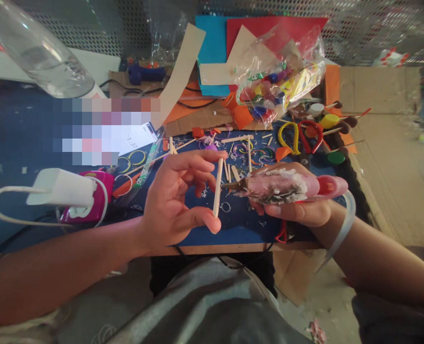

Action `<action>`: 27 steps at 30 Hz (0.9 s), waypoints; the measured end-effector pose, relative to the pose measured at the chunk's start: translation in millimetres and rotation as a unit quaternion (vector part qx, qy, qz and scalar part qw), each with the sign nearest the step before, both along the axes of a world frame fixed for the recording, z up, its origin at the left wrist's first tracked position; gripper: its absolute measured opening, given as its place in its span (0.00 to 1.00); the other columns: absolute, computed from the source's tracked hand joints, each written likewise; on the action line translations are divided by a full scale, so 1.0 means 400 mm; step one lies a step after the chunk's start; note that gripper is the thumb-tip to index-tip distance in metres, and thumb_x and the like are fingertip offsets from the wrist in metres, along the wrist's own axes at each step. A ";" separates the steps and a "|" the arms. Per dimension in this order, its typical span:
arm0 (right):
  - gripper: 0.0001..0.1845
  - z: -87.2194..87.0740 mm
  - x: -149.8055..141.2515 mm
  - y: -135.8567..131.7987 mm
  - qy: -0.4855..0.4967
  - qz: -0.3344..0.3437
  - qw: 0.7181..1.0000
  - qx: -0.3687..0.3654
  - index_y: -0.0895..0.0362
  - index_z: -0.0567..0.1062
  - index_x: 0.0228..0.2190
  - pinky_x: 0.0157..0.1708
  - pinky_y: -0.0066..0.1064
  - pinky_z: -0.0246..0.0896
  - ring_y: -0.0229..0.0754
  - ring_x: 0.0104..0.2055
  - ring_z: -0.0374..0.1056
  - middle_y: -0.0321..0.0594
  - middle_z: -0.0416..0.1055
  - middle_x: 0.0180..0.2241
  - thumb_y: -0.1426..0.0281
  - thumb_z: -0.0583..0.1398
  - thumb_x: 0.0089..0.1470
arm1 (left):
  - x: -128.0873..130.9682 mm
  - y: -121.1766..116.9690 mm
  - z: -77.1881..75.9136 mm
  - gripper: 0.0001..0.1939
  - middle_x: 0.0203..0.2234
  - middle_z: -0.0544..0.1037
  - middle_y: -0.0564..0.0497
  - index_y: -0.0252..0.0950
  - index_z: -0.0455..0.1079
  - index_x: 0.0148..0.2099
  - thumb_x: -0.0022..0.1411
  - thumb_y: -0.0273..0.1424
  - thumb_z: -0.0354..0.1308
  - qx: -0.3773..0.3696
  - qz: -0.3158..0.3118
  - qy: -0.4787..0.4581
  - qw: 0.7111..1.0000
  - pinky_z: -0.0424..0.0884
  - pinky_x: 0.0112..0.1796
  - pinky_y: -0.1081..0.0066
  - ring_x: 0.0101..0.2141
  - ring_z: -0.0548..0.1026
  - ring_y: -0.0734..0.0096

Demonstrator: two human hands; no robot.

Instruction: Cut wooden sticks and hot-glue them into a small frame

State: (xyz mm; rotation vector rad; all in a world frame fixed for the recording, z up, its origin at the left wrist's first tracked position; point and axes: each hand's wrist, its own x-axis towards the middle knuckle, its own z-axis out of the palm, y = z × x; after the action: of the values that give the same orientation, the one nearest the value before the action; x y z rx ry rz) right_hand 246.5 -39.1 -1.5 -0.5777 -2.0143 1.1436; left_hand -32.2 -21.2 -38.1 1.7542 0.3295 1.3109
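Observation:
Between its index finger and thumb, my left hand holds a thin wooden stick by its two ends. My right hand is wrapped round a pink glue gun, whose body is crusted with dried glue. The gun's dark nozzle points left and its tip is at the middle of the stick; whether they touch I cannot tell. A clear glue stick bends out of the gun's rear. Behind the hands, several small wooden sticks lie on the blue table.
A white charger sits in a magenta extension socket at left, near a lit phone. A plastic bottle leans in at upper left. Scissors with yellow and red handles, a plastic bag and cardboard lie behind and right.

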 end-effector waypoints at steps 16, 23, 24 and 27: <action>0.09 0.002 0.004 0.004 -0.023 -0.009 1.000 0.001 0.50 0.85 0.38 0.60 0.32 0.75 0.43 0.36 0.82 0.34 0.80 0.28 0.58 0.68 0.67 | 0.002 0.004 -0.018 0.41 0.65 0.81 0.42 0.52 0.72 0.66 0.56 0.54 0.81 -0.004 0.014 -0.016 1.000 0.78 0.27 0.61 0.43 0.86 0.55; 0.09 0.001 0.006 0.002 -0.018 -0.008 1.000 -0.004 0.51 0.87 0.43 0.66 0.32 0.72 0.45 0.48 0.85 0.36 0.83 0.31 0.60 0.68 0.67 | 0.001 -0.002 -0.017 0.42 0.65 0.80 0.42 0.53 0.70 0.67 0.57 0.57 0.78 -0.004 0.004 -0.016 1.000 0.78 0.28 0.59 0.38 0.86 0.58; 0.10 0.001 0.006 0.002 -0.023 -0.009 1.000 -0.001 0.51 0.87 0.43 0.66 0.33 0.72 0.46 0.48 0.85 0.37 0.83 0.31 0.59 0.68 0.67 | 0.001 -0.003 -0.017 0.42 0.65 0.80 0.42 0.52 0.70 0.67 0.57 0.58 0.78 -0.004 0.008 -0.016 1.000 0.78 0.27 0.59 0.38 0.86 0.59; 0.12 0.000 0.009 0.003 -0.031 -0.007 0.999 0.011 0.52 0.86 0.46 0.65 0.34 0.74 0.48 0.51 0.85 0.40 0.85 0.35 0.59 0.67 0.69 | 0.001 -0.003 -0.013 0.40 0.65 0.81 0.42 0.51 0.71 0.66 0.57 0.58 0.78 -0.007 0.020 -0.001 1.000 0.79 0.28 0.60 0.37 0.85 0.60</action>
State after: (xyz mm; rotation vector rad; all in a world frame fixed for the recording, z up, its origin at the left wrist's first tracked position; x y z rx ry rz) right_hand 250.0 -37.9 -1.4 -0.6228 -2.0691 1.1063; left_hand -31.9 -22.6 -43.4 1.7434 0.3742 1.3357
